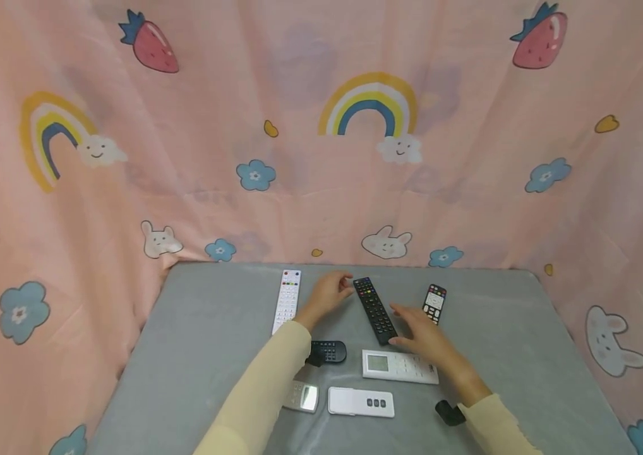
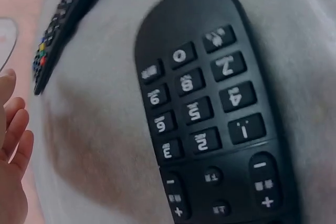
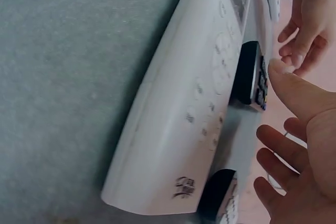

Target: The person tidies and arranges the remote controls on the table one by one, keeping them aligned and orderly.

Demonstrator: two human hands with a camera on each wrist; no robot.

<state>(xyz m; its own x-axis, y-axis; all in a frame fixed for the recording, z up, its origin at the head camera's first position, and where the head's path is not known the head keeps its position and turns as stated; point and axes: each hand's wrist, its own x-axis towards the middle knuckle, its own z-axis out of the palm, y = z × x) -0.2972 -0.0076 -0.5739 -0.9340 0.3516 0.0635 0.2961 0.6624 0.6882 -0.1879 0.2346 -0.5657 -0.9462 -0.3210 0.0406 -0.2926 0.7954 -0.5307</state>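
A long black remote control [image 1: 375,311] with coloured buttons at its far end lies slanted on the table between the two hands. My left hand [image 1: 328,296] is beside its far end, the fingers loosely bent and holding nothing. Near the remote's close end is my right hand [image 1: 425,338], thumb and fingers spread; whether the thumb touches it I cannot tell. The right wrist view shows that hand [image 3: 310,150] with a bare palm. Below the left wrist lies a rounded black remote [image 2: 202,103]. A white remote with a screen [image 3: 178,103] sits under the right wrist.
On the grey table [image 1: 196,354] are also a long white remote [image 1: 287,296], a small black remote with white buttons [image 1: 434,302], a white remote with grey buttons [image 1: 361,402] and a partly covered remote with a screen [image 1: 304,397]. Behind hangs a pink patterned curtain [image 1: 299,208].
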